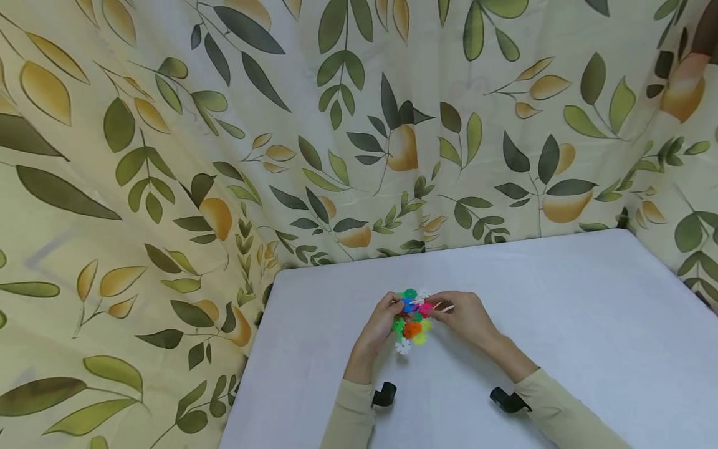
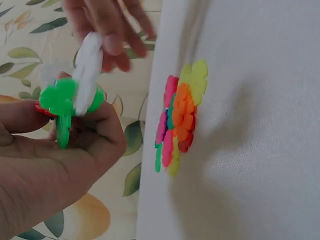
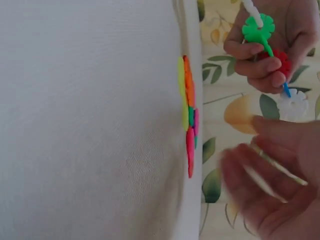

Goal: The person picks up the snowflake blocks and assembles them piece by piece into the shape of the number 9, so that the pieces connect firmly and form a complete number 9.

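My left hand (image 1: 377, 324) pinches a small chain of joined plastic snowflake discs between thumb and fingers. In the right wrist view the chain shows a green disc (image 3: 258, 28), a red disc (image 3: 281, 62), a blue disc (image 3: 286, 90) seen edge-on, and a white disc (image 3: 293, 104) at one end. Another white disc (image 2: 88, 72) stands out from the green one in the left wrist view. My right hand (image 1: 464, 317) is close beside the white end, its fingers loosely bent and blurred in the right wrist view, with nothing seen between them.
A cluster of snowflake discs lies on the white table (image 1: 538, 299) under my hands, among them an orange disc (image 2: 183, 112), a yellow disc (image 2: 199, 82) and pink ones. A leaf-patterned curtain (image 1: 336, 156) hangs behind and to the left. Black wrist mounts (image 1: 384, 394) sit at both sleeves.
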Demonstrator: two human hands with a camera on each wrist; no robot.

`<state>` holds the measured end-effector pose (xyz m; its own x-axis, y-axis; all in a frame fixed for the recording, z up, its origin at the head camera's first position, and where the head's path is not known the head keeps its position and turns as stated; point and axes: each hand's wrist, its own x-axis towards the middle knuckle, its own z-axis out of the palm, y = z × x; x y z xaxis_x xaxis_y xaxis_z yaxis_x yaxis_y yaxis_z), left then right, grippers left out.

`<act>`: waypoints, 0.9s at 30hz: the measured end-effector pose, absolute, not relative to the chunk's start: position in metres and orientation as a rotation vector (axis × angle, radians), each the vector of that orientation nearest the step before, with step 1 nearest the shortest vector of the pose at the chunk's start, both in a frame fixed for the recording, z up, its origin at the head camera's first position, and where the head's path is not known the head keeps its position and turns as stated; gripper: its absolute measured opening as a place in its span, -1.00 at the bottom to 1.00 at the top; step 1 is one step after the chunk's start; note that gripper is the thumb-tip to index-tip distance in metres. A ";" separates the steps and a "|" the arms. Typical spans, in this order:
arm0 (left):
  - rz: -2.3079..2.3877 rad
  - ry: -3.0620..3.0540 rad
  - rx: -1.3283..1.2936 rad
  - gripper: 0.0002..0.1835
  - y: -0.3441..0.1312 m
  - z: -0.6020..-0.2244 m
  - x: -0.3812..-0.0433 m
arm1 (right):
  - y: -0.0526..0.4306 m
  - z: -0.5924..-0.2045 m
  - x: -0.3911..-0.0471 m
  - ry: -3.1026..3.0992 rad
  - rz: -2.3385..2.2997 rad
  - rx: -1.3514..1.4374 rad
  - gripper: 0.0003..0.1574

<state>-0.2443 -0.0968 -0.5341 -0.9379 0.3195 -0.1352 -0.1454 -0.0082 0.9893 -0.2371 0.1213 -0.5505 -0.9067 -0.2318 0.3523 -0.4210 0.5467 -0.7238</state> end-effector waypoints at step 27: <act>1.925 1.957 0.195 -0.50 -0.094 -0.528 -0.243 | 0.108 -0.570 -0.265 -2.889 1.034 0.398 -0.70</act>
<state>-0.2426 -0.0937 -0.5277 -0.9152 0.3632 -0.1747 -0.1686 0.0486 0.9845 -0.2650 0.1079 -0.5700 -0.9658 -0.2242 0.1300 -0.2558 0.7437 -0.6176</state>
